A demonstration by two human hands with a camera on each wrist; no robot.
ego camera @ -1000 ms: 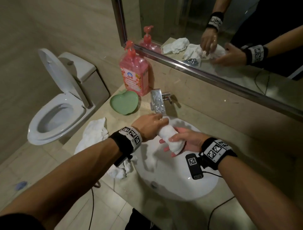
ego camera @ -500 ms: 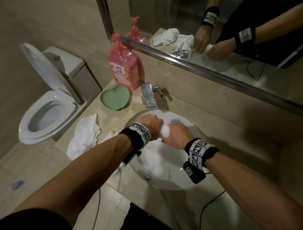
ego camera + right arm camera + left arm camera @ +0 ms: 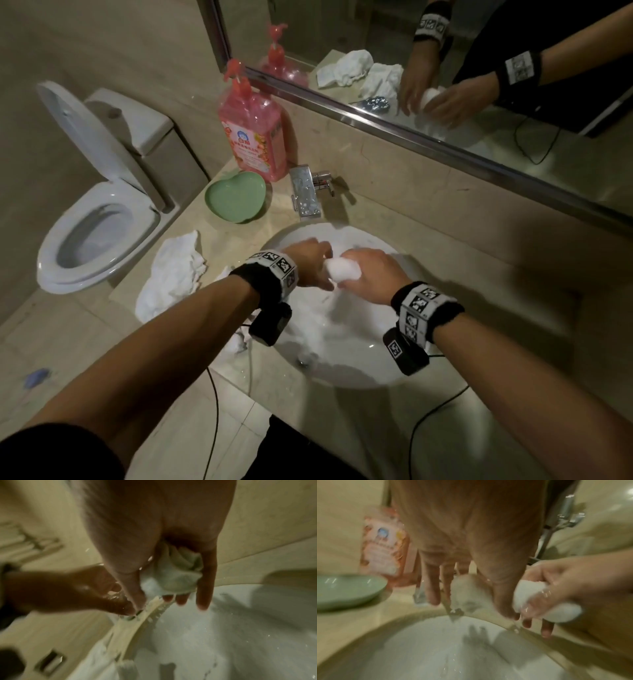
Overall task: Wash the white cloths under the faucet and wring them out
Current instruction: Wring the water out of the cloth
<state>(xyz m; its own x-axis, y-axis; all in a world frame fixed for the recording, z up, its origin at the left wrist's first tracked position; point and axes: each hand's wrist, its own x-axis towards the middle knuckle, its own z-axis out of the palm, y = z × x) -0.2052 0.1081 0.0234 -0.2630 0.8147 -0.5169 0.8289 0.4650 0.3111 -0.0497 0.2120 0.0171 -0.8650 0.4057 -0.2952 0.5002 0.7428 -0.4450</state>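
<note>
A wet, balled white cloth (image 3: 343,271) is gripped over the white basin (image 3: 359,370) by both the left hand (image 3: 310,262) and right hand (image 3: 371,274); wringing appears underway. Another crumpled white cloth (image 3: 174,270) lies on the table, its washing unclear.

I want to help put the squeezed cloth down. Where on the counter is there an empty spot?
Bare counter shows right of the sink, between its rim and the wall under the mirror. The left side is crowded: soap bottle, green dish, faucet and crumpled cloths. Both hands grip the wet cloth over the basin.
</note>
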